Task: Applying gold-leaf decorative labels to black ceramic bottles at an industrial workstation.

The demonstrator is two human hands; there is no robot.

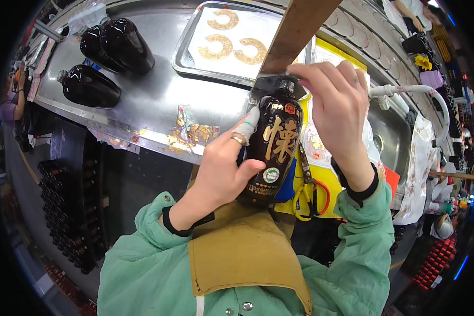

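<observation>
I hold a dark brown glossy bottle (276, 147) with a large gold character and a small round label, upright in front of my chest. My left hand (224, 168) wraps its lower body; the forefinger carries a taped cover and another finger a ring. My right hand (337, 113) arches over the bottle's neck and cap, fingertips on the dark top where a brown wooden bar (297, 31) ends. Both sleeves are green, over a tan apron.
Three dark bottles (110, 47) lie on the steel table (158, 100) at left. A steel tray (187, 52) carries gold ring-shaped stickers (216, 47). Gold foil scraps (187, 131) sit on the table edge. Yellow-handled scissors (308, 192), a sink and white hose (432, 97) at right. Crates of bottles (68, 210) below.
</observation>
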